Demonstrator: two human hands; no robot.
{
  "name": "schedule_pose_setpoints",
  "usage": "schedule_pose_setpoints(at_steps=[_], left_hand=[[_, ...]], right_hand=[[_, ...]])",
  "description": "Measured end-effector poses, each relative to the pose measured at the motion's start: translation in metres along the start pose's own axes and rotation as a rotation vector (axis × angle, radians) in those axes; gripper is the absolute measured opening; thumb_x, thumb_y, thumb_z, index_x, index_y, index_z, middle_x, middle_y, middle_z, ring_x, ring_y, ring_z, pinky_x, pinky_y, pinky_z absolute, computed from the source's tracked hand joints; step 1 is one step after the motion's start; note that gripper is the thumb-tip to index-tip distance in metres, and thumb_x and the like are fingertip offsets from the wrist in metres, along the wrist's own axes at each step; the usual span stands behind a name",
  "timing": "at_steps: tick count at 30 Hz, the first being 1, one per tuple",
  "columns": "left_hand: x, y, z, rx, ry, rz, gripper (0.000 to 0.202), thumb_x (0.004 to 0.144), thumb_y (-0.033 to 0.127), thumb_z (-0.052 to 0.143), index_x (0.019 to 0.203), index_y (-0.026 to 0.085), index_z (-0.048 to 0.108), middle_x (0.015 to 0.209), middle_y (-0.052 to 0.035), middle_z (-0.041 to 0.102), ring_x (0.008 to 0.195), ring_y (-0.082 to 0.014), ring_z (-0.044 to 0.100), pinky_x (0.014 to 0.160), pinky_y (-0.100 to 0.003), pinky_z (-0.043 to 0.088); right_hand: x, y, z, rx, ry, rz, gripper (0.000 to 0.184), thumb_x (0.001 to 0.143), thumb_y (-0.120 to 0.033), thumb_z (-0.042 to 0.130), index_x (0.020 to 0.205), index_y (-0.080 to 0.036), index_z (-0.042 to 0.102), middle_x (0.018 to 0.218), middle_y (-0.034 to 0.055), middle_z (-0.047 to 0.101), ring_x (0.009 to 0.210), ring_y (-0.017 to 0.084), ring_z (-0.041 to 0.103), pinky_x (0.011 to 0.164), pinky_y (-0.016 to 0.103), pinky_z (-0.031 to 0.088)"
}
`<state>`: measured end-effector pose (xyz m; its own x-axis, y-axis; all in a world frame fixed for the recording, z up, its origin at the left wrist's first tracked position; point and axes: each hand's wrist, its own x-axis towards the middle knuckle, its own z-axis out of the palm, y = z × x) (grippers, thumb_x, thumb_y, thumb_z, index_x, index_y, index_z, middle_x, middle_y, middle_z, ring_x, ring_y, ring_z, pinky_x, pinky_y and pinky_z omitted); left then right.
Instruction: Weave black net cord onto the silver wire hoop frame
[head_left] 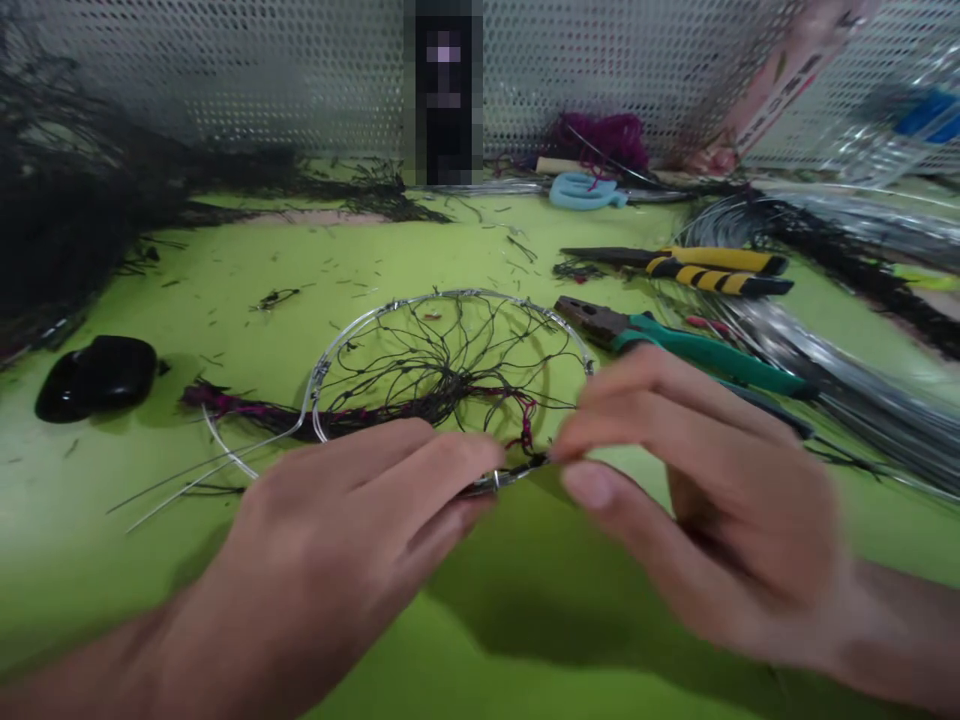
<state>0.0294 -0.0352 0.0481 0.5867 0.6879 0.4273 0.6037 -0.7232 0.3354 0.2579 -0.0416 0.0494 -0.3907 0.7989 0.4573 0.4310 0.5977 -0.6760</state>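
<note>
A silvery wire hoop point(360, 325) is strung with a net of knotted black cord point(450, 378), its strands drawn together near the middle. From there a dark bundle with magenta thread point(247, 408) runs out to the left, past the rim. My left hand point(345, 540) is closed in a pinch on the hoop's near rim. Just right of it, my right hand point(697, 500), slightly blurred, pinches a short black cord point(534, 462) at that rim, between thumb and index finger. A loop of magenta thread point(527, 420) hangs beside these fingertips.
Green-handled pliers point(690, 350) and yellow-black long-nose pliers point(675, 262) lie to the right, beside a bundle of wire point(862, 390). Light-blue-handled scissors point(585, 192) rest at the back. A black case point(101, 375) and a heap of black netting point(67, 200) occupy the left.
</note>
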Motion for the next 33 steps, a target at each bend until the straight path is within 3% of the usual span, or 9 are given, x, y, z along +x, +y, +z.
schedule_pose_setpoints(at_steps=[3, 5, 8, 12, 17, 22, 33], left_hand=[[0.000, 0.001, -0.005, 0.037, 0.048, 0.007, 0.011, 0.104, 0.029, 0.055, 0.106, 0.027, 0.066, 0.087, 0.0061, 0.075, 0.067, -0.0118, 0.070, 0.059, -0.026, 0.049], [0.000, 0.002, -0.008, 0.051, 0.048, -0.007, 0.012, 0.104, 0.030, 0.056, 0.106, 0.027, 0.067, 0.087, 0.0066, 0.076, 0.066, -0.0117, 0.070, 0.060, -0.026, 0.051], [0.002, 0.003, -0.012, 0.071, 0.082, -0.044, 0.012, 0.102, 0.029, 0.057, 0.106, 0.027, 0.068, 0.090, 0.0067, 0.078, 0.070, -0.0124, 0.073, 0.064, -0.026, 0.054], [0.005, 0.002, -0.013, 0.051, 0.108, -0.080, 0.008, 0.100, 0.032, 0.063, 0.102, 0.028, 0.070, 0.089, 0.0090, 0.079, 0.069, -0.0118, 0.074, 0.061, -0.025, 0.054], [0.009, 0.000, -0.010, 0.019, 0.119, -0.108, 0.013, 0.099, 0.037, 0.064, 0.097, 0.027, 0.073, 0.083, 0.0085, 0.078, 0.063, -0.0106, 0.071, 0.055, -0.024, 0.051], [0.013, -0.001, -0.010, -0.045, 0.116, -0.135, 0.006, 0.094, 0.033, 0.071, 0.094, 0.028, 0.074, 0.081, 0.0111, 0.077, 0.061, -0.0085, 0.070, 0.054, -0.020, 0.049], [0.010, 0.003, -0.008, -0.081, 0.095, -0.111, 0.007, 0.096, 0.029, 0.069, 0.101, 0.028, 0.074, 0.086, 0.0099, 0.077, 0.068, -0.0096, 0.072, 0.062, -0.022, 0.055]], right_hand=[[-0.008, -0.009, 0.002, 0.081, -0.157, 0.080, 0.015, 0.097, -0.013, 0.056, 0.088, -0.021, 0.065, 0.069, -0.0033, 0.058, 0.057, 0.010, 0.051, 0.051, 0.025, 0.040], [-0.010, -0.013, 0.007, 0.109, -0.235, 0.187, 0.019, 0.093, -0.008, 0.056, 0.095, -0.022, 0.067, 0.081, -0.0007, 0.065, 0.069, 0.011, 0.060, 0.059, 0.023, 0.047], [-0.008, -0.012, 0.016, 0.175, -0.181, 0.223, 0.028, 0.092, -0.005, 0.055, 0.103, -0.025, 0.071, 0.097, 0.0021, 0.069, 0.090, 0.015, 0.065, 0.074, 0.024, 0.053], [-0.001, -0.007, 0.022, 0.369, -0.167, 0.331, 0.030, 0.098, -0.010, 0.053, 0.110, -0.027, 0.075, 0.090, -0.0005, 0.071, 0.081, 0.015, 0.064, 0.075, 0.027, 0.054], [0.003, -0.006, 0.024, 0.615, -0.153, 0.470, 0.022, 0.100, -0.022, 0.058, 0.105, -0.025, 0.079, 0.082, -0.0013, 0.072, 0.077, 0.016, 0.064, 0.073, 0.028, 0.055], [0.003, -0.009, 0.026, 0.681, -0.111, 0.532, 0.021, 0.098, -0.025, 0.061, 0.102, -0.026, 0.081, 0.088, -0.0013, 0.076, 0.075, 0.015, 0.064, 0.069, 0.026, 0.052], [0.001, -0.009, 0.029, 0.775, -0.035, 0.620, 0.014, 0.093, -0.028, 0.068, 0.092, -0.025, 0.082, 0.077, -0.0026, 0.073, 0.071, 0.014, 0.061, 0.066, 0.024, 0.048]])
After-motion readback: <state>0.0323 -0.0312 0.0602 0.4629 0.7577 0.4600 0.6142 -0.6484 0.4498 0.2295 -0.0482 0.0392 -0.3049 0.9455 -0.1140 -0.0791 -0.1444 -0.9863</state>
